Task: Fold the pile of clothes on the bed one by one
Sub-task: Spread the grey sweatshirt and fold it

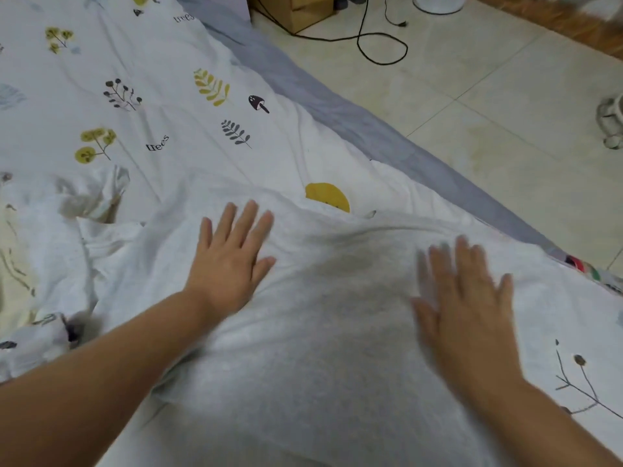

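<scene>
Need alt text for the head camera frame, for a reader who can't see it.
Both hands lie flat, fingers spread, on a white garment spread over a bed: left hand sharp, right hand motion-blurred. The bedsheet has a leaf and plant print; a tiled floor with a black cable lies beyond.

A garment [330,332] is spread on the bed cover [151,112], and both hands are laid flat on it: the left hand [232,261] on its left part, the right hand [472,311] on its right part. A crumpled cloth [91,197] is found left of the left hand. Beyond the right hand, past the bed edge, the floor [505,112] is seen, with a cable [381,45] lying on it.
</scene>
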`<state>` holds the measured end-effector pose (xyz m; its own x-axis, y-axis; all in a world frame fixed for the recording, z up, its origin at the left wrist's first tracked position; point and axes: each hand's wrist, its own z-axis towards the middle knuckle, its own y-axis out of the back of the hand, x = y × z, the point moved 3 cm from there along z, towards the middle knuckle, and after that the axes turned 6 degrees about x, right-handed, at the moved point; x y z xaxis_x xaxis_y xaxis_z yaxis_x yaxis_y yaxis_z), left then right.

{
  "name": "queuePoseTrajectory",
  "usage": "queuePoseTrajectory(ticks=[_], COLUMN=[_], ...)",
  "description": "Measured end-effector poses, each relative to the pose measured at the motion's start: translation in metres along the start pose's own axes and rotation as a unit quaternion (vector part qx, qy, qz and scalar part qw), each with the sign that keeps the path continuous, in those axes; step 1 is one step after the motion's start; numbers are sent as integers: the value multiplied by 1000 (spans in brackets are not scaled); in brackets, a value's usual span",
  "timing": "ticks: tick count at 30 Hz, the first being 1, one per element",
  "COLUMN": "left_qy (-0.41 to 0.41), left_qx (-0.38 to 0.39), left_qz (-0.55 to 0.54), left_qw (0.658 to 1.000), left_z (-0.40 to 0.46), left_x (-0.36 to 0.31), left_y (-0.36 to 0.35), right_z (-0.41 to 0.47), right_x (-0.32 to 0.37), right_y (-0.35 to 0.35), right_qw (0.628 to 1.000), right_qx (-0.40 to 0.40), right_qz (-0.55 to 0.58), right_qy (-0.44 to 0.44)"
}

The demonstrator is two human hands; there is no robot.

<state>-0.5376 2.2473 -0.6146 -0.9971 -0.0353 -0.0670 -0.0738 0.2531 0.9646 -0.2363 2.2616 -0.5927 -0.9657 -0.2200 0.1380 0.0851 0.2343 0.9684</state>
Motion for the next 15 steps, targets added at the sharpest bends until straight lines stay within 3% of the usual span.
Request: queuePoseTrajectory(ticks=[3, 8, 12, 15], left_qy=[54, 62, 21, -37], left_qx=[81, 150, 40, -19], left_qz=[38, 35, -60, -55], left_qw=[995, 986, 997, 998], left_z=[3, 8, -19, -59], left_x=[10, 3, -8, -6], left_y=[-24, -11, 17, 17], right_z=[3, 7, -14, -54], right_x=[-10, -15, 2, 14], right_y=[-32, -28, -4, -6], right_qw=[992, 990, 990, 995], right_qx=[115, 127, 134, 80], right_qz=[-43, -61, 26, 50], right_qy=[-28, -23, -24, 31])
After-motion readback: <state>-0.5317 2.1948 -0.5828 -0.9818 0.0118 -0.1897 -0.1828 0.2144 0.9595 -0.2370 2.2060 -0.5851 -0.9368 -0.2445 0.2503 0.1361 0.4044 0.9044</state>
